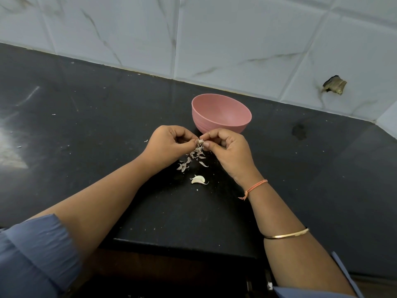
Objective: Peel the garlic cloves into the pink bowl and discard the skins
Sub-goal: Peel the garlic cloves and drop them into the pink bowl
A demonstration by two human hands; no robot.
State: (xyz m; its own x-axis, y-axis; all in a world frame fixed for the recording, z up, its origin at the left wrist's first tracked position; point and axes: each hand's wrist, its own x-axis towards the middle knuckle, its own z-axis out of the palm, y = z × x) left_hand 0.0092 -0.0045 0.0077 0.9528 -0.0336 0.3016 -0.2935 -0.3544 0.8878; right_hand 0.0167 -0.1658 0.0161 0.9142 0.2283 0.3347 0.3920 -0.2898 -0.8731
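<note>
A pink bowl point(221, 114) stands on the black counter point(86, 117) just beyond my hands; what lies inside it is hidden from view. My left hand point(169, 145) and my right hand point(227, 149) meet in front of the bowl, both pinching one small garlic clove point(200, 141) between fingertips and thumbs. A scatter of dry garlic skins point(191, 160) lies on the counter directly below the hands. One unpeeled white garlic clove point(198, 180) lies a little nearer to me, apart from the skins.
A tiled wall point(236, 39) runs close behind the bowl, with a broken hole point(334, 85) at the right. The counter's front edge point(182, 244) is near my forearms. Tiny skin flecks dot the counter at the left.
</note>
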